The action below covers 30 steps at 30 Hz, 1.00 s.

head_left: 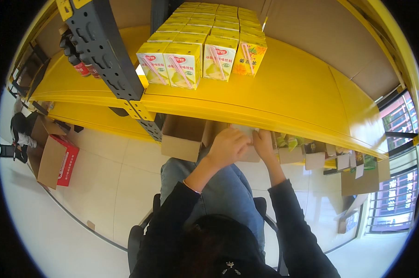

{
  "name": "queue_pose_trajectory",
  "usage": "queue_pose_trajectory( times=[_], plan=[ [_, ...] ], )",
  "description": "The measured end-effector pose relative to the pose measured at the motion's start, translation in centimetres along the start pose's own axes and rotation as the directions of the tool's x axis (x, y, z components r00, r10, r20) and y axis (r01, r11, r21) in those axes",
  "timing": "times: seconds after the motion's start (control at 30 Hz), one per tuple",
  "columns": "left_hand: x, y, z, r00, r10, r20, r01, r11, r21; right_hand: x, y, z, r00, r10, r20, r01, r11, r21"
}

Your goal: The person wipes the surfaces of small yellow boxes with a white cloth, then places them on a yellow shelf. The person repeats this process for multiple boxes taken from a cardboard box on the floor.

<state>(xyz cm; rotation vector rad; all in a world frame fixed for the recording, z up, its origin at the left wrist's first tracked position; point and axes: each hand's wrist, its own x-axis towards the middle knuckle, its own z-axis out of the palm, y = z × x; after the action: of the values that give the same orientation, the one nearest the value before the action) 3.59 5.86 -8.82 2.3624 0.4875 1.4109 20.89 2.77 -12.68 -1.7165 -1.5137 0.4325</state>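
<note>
Just below the front edge of a yellow shelf [293,102], my two hands work close together above my knees. My left hand [229,146] is closed, its fingers curled and pointing toward the right one. My right hand [263,144] is closed too, thumb and fingers drawn together at the shelf edge. Something pale [245,131] shows between and behind the fingers; its kind is not clear. Behind the hands stands an open cardboard box [181,147], partly under the shelf. On the shelf above, rows of yellow-and-white drink cartons [184,65] with straws stand packed together.
A dark perforated post [108,51] rises left of the cartons, with dark bottles [75,55] beyond it. More boxes [360,181] sit under the shelf at right, some holding green packets [289,141]. At far left, another person [23,132] is beside a red carton [68,160].
</note>
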Motion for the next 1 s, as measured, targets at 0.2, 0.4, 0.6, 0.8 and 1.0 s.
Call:
queue_pose_trajectory(
  times=[0.2, 0.4, 0.6, 0.8, 1.0],
  plan=[
    [-1.0, -5.2, 3.0, 0.894, -0.443, -0.067, 0.448, 0.889, 0.097, 3.1, 0.5, 4.4, 0.998, -0.016, 0.069, 0.035, 0.959, -0.281],
    [0.0, -7.8, 3.7, 0.805, -0.572, 0.158, 0.519, 0.808, 0.279, 3.7, 5.2, 7.6, 0.963, -0.265, -0.042, 0.254, 0.951, -0.177],
    [-4.9, -12.2, 5.4, 0.82, -0.564, 0.094, 0.555, 0.825, 0.106, 2.9, 4.8, 7.2, 0.945, -0.325, -0.03, 0.317, 0.937, -0.149],
    [-6.2, -13.7, 7.8, 0.8, -0.594, -0.088, 0.592, 0.804, -0.046, 0.7, 6.1, 8.9, 0.97, -0.241, 0.039, 0.242, 0.929, -0.279],
    [-5.2, -12.3, 7.7, 0.781, -0.624, -0.018, 0.622, 0.781, -0.058, -1.2, 1.6, 9.0, 0.978, 0.188, -0.088, -0.19, 0.982, -0.006]
  ],
)
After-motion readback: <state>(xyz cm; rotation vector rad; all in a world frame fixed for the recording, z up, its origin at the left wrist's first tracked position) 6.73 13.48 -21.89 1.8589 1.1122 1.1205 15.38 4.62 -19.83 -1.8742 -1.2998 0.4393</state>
